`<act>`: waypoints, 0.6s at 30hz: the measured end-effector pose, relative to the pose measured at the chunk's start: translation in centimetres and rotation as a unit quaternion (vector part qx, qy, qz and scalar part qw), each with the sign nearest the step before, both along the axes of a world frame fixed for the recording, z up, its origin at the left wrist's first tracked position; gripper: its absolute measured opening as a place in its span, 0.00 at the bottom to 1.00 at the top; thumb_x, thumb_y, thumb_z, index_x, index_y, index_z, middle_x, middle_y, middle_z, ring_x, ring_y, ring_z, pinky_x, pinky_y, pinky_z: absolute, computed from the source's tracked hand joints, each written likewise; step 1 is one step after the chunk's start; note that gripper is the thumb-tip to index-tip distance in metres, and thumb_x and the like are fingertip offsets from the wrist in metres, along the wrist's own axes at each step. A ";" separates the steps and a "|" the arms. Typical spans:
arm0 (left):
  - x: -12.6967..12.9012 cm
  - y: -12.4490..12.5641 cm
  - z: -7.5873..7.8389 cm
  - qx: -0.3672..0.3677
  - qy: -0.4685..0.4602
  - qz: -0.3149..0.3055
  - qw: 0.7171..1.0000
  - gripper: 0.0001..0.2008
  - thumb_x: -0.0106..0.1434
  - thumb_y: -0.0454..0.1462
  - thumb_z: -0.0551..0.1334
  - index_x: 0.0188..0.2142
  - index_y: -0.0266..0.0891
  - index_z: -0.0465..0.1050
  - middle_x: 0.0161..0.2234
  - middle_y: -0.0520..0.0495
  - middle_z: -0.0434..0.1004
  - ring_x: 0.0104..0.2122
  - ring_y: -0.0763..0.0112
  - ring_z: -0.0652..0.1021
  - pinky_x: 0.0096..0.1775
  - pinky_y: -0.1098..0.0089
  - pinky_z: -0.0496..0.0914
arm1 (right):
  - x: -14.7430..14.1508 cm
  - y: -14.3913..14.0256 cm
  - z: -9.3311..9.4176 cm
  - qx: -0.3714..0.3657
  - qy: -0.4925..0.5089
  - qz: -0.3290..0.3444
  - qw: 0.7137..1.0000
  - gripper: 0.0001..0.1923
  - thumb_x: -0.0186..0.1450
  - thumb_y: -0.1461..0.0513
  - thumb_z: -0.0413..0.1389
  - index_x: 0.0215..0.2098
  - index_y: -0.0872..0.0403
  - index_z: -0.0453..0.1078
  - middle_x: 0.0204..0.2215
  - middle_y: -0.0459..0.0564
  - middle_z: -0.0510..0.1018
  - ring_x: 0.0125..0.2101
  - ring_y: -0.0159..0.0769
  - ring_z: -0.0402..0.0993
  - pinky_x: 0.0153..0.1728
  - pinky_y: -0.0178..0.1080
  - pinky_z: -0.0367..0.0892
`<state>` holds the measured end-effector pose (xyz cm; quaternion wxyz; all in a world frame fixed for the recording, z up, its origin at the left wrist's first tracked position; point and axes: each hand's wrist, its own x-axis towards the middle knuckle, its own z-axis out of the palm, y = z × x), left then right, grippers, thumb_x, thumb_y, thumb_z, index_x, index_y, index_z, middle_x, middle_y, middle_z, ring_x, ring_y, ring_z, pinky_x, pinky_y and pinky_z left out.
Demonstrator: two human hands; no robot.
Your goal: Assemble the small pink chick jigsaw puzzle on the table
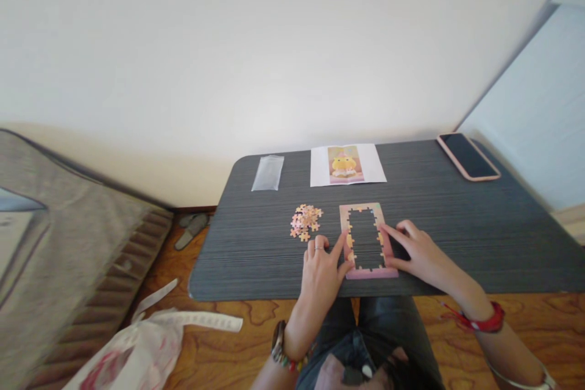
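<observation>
A jigsaw border (pixel 371 273) lies flat on the dark table, its pieces joined into a rectangle with the table showing through the middle. My left hand (pixel 320 265) rests at its left side, thumb and index finger spread and touching the edge pieces. On the opposite side, my right hand (pixel 414 250) touches the right edge with its thumb and index finger apart. Neither hand is closed around a piece. A small heap of loose puzzle pieces (pixel 306 221) sits just beyond my left hand.
A sheet with a yellow character picture (pixel 346 164) lies at the table's back, beside a clear plastic bag (pixel 269 172). Back right is a phone (pixel 470 157). The dark table (pixel 256 256) stands against the wall. A plastic bag with red print (pixel 137 350) is at lower left.
</observation>
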<state>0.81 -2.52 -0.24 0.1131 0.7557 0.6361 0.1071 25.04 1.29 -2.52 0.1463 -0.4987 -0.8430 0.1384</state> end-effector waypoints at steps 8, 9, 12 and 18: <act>0.2 1.4 0.1 0.032 0.020 -0.002 0.999 0.27 0.58 0.45 0.60 0.57 0.52 0.60 0.36 0.48 0.59 0.37 0.65 0.64 0.41 0.64 0.66 | -0.1 1.4 0.3 -0.024 0.024 0.002 0.999 0.32 0.56 0.55 0.58 0.58 0.49 0.59 0.39 0.51 0.66 0.37 0.40 0.69 0.36 0.42 0.67; 0.2 1.6 0.1 0.032 0.020 -0.002 0.999 0.26 0.58 0.45 0.60 0.57 0.52 0.60 0.36 0.48 0.59 0.37 0.65 0.64 0.41 0.64 0.66 | -0.1 1.6 0.3 -0.027 0.025 0.002 0.999 0.32 0.56 0.55 0.58 0.58 0.48 0.59 0.39 0.51 0.66 0.37 0.40 0.69 0.36 0.42 0.67; 0.2 2.0 0.2 0.033 0.016 -0.002 0.999 0.26 0.58 0.44 0.60 0.57 0.51 0.60 0.36 0.48 0.59 0.37 0.66 0.64 0.42 0.63 0.66 | -0.2 2.2 0.4 -0.037 0.025 0.007 0.999 0.32 0.57 0.55 0.58 0.58 0.49 0.59 0.39 0.51 0.65 0.38 0.41 0.69 0.37 0.43 0.67; 0.1 2.7 0.4 0.016 0.018 0.010 1.000 0.28 0.56 0.43 0.62 0.56 0.51 0.61 0.35 0.48 0.59 0.38 0.65 0.65 0.43 0.62 0.65 | -0.3 3.5 0.3 -0.032 0.030 0.024 0.999 0.32 0.56 0.54 0.59 0.58 0.49 0.59 0.40 0.51 0.65 0.37 0.40 0.69 0.38 0.43 0.66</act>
